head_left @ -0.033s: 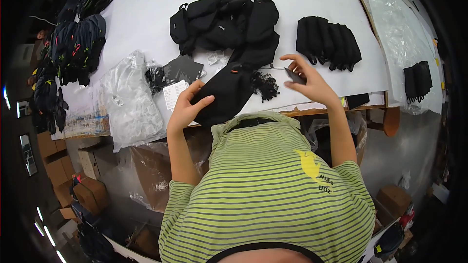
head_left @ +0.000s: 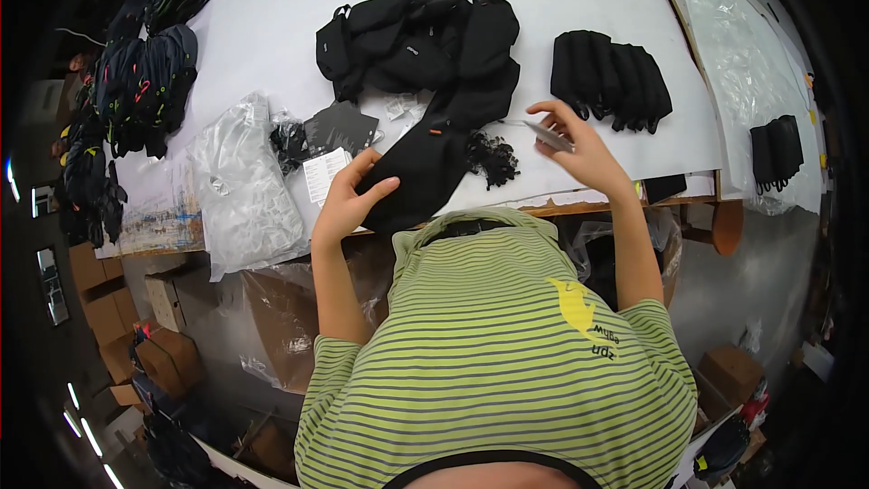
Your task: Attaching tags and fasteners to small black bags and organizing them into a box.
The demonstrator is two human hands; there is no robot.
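My left hand (head_left: 351,199) grips the near left edge of a black fabric bag (head_left: 418,177), thumb on top of the cloth. An orange label (head_left: 436,132) shows near the bag's far end. My right hand (head_left: 579,149) pinches a small grey card tag (head_left: 549,136), held tilted above the table right of the bag. A thin pale line runs from the tag toward the bag; where it ends I cannot tell. Between the bag and my right hand lies a tangle of small black cords (head_left: 493,159).
Behind the bag sits a pile of black bags (head_left: 407,45). Rolled black bags (head_left: 611,81) lie to the right. Left are dark cards (head_left: 339,129), a white printed sheet (head_left: 323,172) and clear plastic bags (head_left: 249,190). Dark backpacks (head_left: 145,81) line the table's far left.
The tag in my right hand has turned, so a lighter grey face shows. That hand has shifted very slightly right; my left hand stays on the bag.
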